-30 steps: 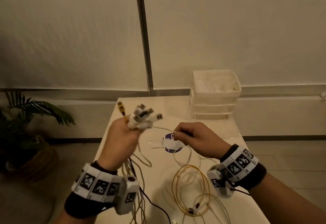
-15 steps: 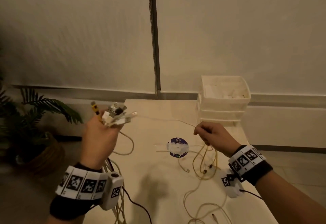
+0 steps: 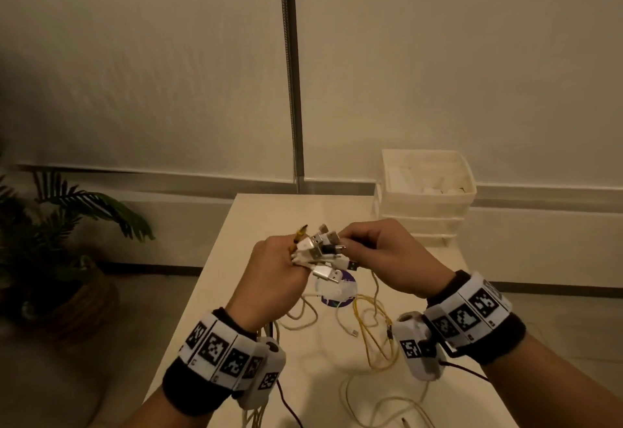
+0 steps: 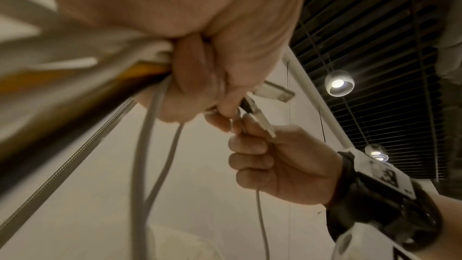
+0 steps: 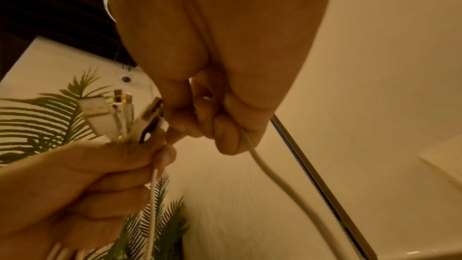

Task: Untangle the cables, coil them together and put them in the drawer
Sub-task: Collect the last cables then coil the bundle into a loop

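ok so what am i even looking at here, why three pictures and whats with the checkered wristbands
No machine here: a person works with bare hands. The checkered wristbands carry small cameras. One picture comes from a head camera looking down; the other two look along each wrist at the fingers. The left hand grips a bundle of cable plugs, mostly white USB ends. The right hand pinches a plug at the bundle, with a white cable trailing from its fist. Loose yellow and white cables lie on the pale table. A white drawer unit stands at the back.

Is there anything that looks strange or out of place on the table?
Only the yellow cable and pale cables: they sprawl in loose loops on the table, not coiled. Nothing looks damaged.
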Demonstrator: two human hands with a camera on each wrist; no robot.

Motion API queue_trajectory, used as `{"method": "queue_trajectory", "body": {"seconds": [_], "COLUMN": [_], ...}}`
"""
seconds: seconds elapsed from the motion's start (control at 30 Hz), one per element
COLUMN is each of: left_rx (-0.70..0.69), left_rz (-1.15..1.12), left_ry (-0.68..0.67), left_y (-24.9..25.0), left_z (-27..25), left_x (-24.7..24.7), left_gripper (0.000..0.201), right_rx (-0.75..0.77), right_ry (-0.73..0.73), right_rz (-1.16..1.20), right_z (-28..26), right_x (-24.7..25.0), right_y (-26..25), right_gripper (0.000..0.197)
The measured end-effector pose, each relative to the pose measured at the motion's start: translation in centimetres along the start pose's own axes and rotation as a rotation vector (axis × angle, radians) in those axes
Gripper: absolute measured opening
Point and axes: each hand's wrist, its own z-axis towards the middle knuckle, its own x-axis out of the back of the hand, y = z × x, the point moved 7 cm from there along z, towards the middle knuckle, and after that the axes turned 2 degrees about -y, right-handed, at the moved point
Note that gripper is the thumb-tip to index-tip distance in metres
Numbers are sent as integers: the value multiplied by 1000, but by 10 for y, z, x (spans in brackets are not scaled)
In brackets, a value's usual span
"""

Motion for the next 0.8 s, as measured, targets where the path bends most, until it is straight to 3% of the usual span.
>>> {"method": "queue_trajectory", "body": {"seconds": [0.23, 0.43, 0.6, 0.8], "left_rx": [166, 348, 291, 310], "left_rz": [-80, -306, -220, -276], "left_ry": [395, 691, 669, 586], "left_y": [-55, -94, -78, -88], "left_z": [2, -17, -23, -34], "left_x": [60, 112, 110, 104], "left_gripper": [19, 28, 41, 22], "right_rx": [-144, -229, -245, -295], "right_ry": [6, 88, 157, 194], "right_rz": [-6, -45, -141, -105], "right_z": [-15, -27, -22, -40], "right_x": [3, 14, 19, 16], "right_y": [52, 110, 129, 124], "right_gripper": [21, 24, 22, 23]}}
